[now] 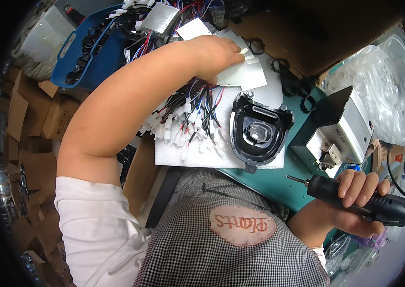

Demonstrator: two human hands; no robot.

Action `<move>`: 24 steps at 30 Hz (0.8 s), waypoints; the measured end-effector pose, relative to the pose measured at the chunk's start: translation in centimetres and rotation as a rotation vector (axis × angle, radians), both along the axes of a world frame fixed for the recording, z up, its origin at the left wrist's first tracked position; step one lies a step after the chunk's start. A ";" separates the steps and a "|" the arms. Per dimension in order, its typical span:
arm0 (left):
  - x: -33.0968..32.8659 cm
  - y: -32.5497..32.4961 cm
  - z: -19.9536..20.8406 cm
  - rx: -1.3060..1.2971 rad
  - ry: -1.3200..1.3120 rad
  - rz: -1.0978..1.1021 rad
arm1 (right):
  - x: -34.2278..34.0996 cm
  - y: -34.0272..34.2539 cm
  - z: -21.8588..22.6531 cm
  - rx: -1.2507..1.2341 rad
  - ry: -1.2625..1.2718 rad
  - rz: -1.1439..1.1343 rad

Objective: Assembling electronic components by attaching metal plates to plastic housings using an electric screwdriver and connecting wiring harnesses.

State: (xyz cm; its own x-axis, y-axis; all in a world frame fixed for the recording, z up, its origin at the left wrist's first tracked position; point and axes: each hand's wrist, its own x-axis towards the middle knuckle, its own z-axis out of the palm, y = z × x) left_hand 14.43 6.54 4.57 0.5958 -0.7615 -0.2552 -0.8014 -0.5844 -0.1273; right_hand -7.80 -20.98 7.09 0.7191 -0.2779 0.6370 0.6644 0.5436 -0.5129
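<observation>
My left hand (218, 56) reaches across to the far side of the bench and rests on a fanned stack of thin, pale metal plates (240, 75). Its thumb stands apart from the fingers, and the palm side is hidden. My right hand (361, 193) is wrapped round a black electric screwdriver (327, 191), whose bit points left. Between the hands, a black lamp housing (260, 136) with a clear lens lies on a white foam sheet (188, 158). Beside it are bundled wires with white connectors (195, 122).
A white and black boxy device (343, 136) stands on the green bench (248, 179) at the right. Behind it lie clear plastic bags (379, 91). A blue basket (64, 67) of black parts is at the far left, above cardboard boxes (35, 110). Black loops (291, 81) lie near the foam.
</observation>
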 end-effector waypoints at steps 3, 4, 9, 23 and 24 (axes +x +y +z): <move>0.1 0.7 -0.6 -0.138 -0.083 0.019 | -0.2 -0.3 0.0 -0.001 -0.005 0.010; -0.2 1.1 -0.9 -0.136 -0.083 0.020 | -0.2 -0.4 0.0 0.003 -0.002 0.007; -1.8 1.6 -1.7 -0.266 -0.112 0.166 | -0.3 -0.6 -0.2 0.017 0.002 -0.009; -0.4 1.3 -1.0 -0.256 -0.061 0.014 | -1.0 -0.8 0.0 -0.024 -0.026 -0.019; -0.3 1.2 -1.1 -0.257 -0.061 0.014 | -1.0 -0.7 0.1 -0.023 -0.026 -0.025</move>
State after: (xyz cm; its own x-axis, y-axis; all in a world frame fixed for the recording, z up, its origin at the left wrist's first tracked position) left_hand 14.10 7.76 3.48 0.6147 -0.7885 -0.0175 -0.7887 -0.6144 -0.0215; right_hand -8.76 -21.72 7.14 0.6953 -0.2806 0.6617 0.6907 0.5152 -0.5073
